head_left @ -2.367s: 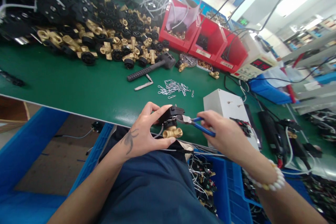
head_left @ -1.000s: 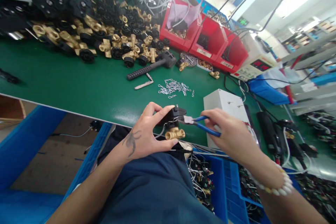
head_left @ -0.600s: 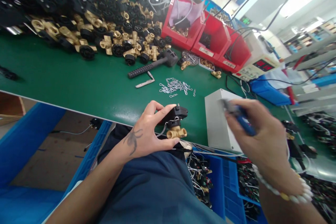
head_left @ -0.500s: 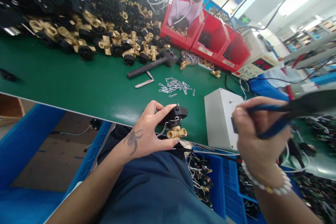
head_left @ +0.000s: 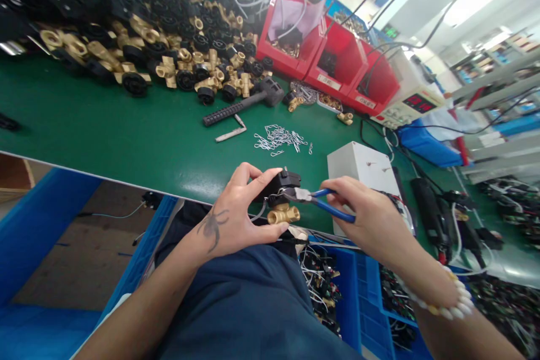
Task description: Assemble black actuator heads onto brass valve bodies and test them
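Note:
My left hand (head_left: 240, 208) grips a valve (head_left: 283, 214) with a brass body and a black actuator on top, fingers above and thumb below. A pale cable trails from it toward my palm. My right hand (head_left: 363, 208) is closed round the blue handles of a pair of pliers (head_left: 300, 195). The jaws of the pliers are at the black collar between the brass body and the actuator; whether they grip a clip there I cannot tell. Beyond my hands, on the green bench (head_left: 169, 146), lies a pile of wire clips (head_left: 279, 138).
A rubber mallet (head_left: 244, 107) and a bent metal tool (head_left: 231, 134) lie beyond my left hand. Many brass valves (head_left: 169, 70) heap at the back left. Red bins (head_left: 324, 81) stand behind, a grey box (head_left: 358, 163) by my right hand, and a blue crate (head_left: 348, 292) below the bench.
My right hand has swung the pliers in from the right, bringing their jaws to the valve's collar. My left hand and the valve have stayed nearly still.

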A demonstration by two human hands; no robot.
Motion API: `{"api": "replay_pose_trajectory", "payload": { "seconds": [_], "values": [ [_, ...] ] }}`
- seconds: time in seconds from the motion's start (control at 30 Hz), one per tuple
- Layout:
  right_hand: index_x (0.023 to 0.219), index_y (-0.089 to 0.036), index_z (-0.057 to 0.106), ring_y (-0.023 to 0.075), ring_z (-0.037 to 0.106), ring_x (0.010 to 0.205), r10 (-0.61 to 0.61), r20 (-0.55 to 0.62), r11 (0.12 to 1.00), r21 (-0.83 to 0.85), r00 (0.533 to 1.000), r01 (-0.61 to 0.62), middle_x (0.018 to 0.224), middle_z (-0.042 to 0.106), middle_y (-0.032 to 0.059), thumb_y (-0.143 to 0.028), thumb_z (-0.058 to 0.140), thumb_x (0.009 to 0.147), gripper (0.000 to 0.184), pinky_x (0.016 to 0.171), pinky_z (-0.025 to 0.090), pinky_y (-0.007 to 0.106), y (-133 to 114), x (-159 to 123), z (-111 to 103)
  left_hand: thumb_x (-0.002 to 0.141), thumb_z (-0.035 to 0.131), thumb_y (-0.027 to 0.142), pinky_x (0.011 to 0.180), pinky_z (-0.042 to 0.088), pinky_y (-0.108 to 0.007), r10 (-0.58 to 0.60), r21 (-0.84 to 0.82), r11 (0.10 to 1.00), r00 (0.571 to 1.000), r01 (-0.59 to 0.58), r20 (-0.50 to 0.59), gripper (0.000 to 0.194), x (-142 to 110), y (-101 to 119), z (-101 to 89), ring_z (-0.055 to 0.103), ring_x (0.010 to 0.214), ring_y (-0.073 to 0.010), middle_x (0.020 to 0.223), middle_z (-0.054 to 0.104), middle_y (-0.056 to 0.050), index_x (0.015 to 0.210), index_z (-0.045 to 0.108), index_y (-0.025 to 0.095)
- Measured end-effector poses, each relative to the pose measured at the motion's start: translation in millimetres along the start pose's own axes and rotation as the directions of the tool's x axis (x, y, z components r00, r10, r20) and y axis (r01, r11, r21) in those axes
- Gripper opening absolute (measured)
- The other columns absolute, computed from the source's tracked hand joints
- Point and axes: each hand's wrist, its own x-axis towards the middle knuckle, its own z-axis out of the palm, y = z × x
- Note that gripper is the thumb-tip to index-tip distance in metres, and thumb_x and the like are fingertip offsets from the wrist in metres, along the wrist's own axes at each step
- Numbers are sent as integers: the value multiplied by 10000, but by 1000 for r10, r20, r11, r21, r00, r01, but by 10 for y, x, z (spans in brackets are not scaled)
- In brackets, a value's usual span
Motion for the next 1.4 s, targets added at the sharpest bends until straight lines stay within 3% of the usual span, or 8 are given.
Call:
{"api": "replay_pose_trajectory", "payload": {
  "seconds": [0.1,0.23,0.77,0.9,1.03,1.2,1.33,1.4],
  "values": [
    [1217,-223,654,136,617,695,65,-66,968,248,996,-47,871,666,16,-295,593,953,280,598,488,239,-51,11,4,765,775,323,973,578,-468,5,28,1000,1000,-5,-1,737,0,13,29,570,1099,-245,1149,501,-73,1440,493,231],
    [1413,-262,592,196,697,965,-55,205,862,504,977,-57,1138,707,55,-398,697,915,526,805,598,301,-72,44,141,762,773,300,970,570,-479,24,56,998,997,-20,-72,672,-11,43,102,577,1132,-269,1200,537,-90,1357,470,231],
    [1249,-224,664,198,681,1082,-121,151,813,583,981,11,1201,702,70,-370,712,918,365,964,559,317,-50,66,249,728,806,244,934,565,-446,43,38,999,991,-38,-127,448,-25,68,141,586,1103,-253,1129,546,-77,1044,489,224],
    [1189,-258,671,137,657,809,59,-173,890,455,983,26,983,692,13,-304,689,933,260,741,550,266,-9,0,153,707,800,226,944,554,-453,15,18,1000,992,-13,-126,414,-14,78,126,577,1090,-246,1131,553,-69,998,504,226],
    [1035,-228,648,125,568,673,91,-612,968,241,785,76,849,609,1,-238,642,941,94,610,464,259,100,-62,158,721,785,222,963,542,-444,-22,-16,1000,994,20,-111,367,-12,93,103,569,1130,-247,1143,542,-72,969,514,219],
    [993,-209,655,151,575,655,-119,-184,989,-107,976,101,807,638,25,-147,563,913,137,596,445,281,140,-84,99,712,775,213,985,525,-458,-46,-27,999,995,43,-93,347,-2,103,95,565,1127,-251,1139,537,-82,950,523,199],
    [1067,-237,633,158,627,766,1,-690,994,77,723,72,972,660,34,-182,638,908,168,659,483,285,111,-99,108,713,781,218,966,530,-449,-36,-27,999,995,33,-96,354,6,101,93,563,1114,-246,1142,535,-78,957,525,203],
    [1023,-231,621,145,604,695,-28,-691,992,68,722,103,914,641,26,-169,608,916,125,606,466,272,107,-91,156,711,787,218,974,526,-450,-43,-19,999,995,41,-86,358,12,97,86,563,1117,-246,1143,534,-77,956,527,205]
  ]
}}
